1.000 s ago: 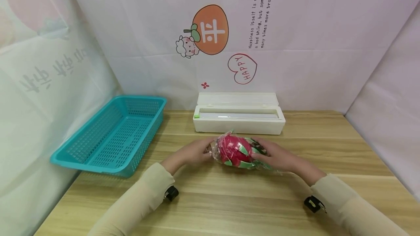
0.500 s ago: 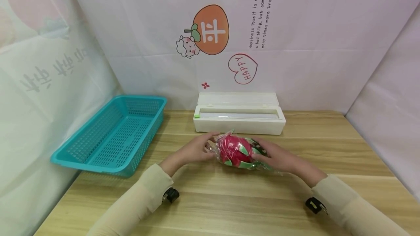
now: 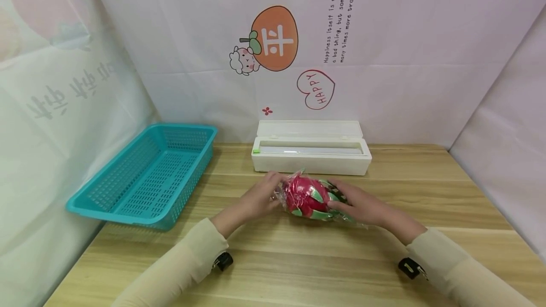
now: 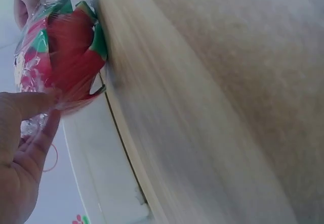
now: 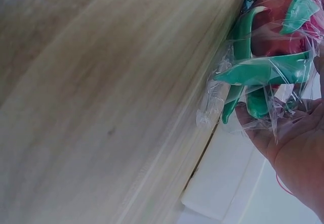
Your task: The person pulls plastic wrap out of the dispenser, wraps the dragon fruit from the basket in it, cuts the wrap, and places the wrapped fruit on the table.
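A red dragon fruit with green scales (image 3: 304,195) lies on its side on the wooden table, wrapped in clear cling film (image 5: 210,105). At its left end, my left hand (image 3: 257,199) pinches the gathered film between thumb and fingers; in the left wrist view, the thumb (image 4: 35,102) lies against the fruit's tip. My right hand (image 3: 362,203) holds the other end, thumb on the near side and fingers on the far side. Loose film hangs about the green scales there, seen in the right wrist view. The fruit partly hides the right fingertips.
Just behind the fruit stands a white cling film box (image 3: 311,164), lid raised, with a roll inside and a green tab at its left. A turquoise plastic basket (image 3: 159,224) stands at the left. Printed white cloth (image 3: 396,103) hangs along the back and sides.
My left fingers have loosened from the film, spread apart, then closed in on the fruit's left end again. My right hand and the dragon fruit have stayed almost still.
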`<state>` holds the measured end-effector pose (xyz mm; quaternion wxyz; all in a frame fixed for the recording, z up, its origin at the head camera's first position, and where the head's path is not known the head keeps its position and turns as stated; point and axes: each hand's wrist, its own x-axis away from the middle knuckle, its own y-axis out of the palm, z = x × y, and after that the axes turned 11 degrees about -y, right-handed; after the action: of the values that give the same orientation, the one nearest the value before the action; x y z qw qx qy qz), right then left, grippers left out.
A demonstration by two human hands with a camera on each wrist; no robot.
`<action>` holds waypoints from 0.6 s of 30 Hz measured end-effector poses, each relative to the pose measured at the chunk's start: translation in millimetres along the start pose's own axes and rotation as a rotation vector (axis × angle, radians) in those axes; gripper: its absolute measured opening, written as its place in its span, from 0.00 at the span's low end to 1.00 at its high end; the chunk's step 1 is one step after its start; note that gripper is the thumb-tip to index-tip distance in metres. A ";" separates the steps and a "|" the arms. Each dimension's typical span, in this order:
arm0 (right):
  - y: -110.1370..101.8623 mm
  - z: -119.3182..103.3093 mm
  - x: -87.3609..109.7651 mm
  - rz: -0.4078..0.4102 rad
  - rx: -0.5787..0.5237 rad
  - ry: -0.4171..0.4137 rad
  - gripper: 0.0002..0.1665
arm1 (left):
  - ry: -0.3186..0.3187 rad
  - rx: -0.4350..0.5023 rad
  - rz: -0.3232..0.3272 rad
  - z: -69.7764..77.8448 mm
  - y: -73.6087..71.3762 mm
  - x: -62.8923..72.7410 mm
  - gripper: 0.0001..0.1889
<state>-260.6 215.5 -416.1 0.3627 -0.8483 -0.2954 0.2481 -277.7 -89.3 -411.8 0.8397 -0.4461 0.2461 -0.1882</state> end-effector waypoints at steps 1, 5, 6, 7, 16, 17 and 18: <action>-0.1 -0.2 0.0 0.001 -0.003 -0.003 0.40 | 0.010 -0.003 0.016 -0.7 0.3 0.2 0.25; -0.2 -0.6 -0.2 0.001 -0.006 -0.010 0.40 | 0.067 -0.025 0.069 -3.7 1.6 0.7 0.20; -0.1 -0.6 -0.2 0.003 -0.006 -0.010 0.40 | 0.082 -0.029 0.081 -4.1 1.9 1.0 0.19; -0.1 -0.6 -0.2 0.003 -0.004 -0.009 0.40 | 0.097 -0.037 0.091 -4.8 2.1 0.9 0.18; 0.6 -0.6 -0.8 0.011 -0.002 -0.010 0.40 | 0.176 -0.007 0.108 -7.8 0.9 -2.2 0.12; 0.8 -0.4 -1.1 0.011 -0.001 -0.009 0.40 | 0.177 0.000 0.105 -7.9 0.6 -2.4 0.12; 1.0 -0.3 -1.4 0.011 0.002 -0.006 0.40 | 0.179 0.007 0.104 -8.1 0.5 -2.7 0.12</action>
<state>-261.1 213.9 -416.4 0.3612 -0.8488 -0.2915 0.2531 -284.5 -92.9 -415.4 0.8245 -0.4115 0.3421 -0.1843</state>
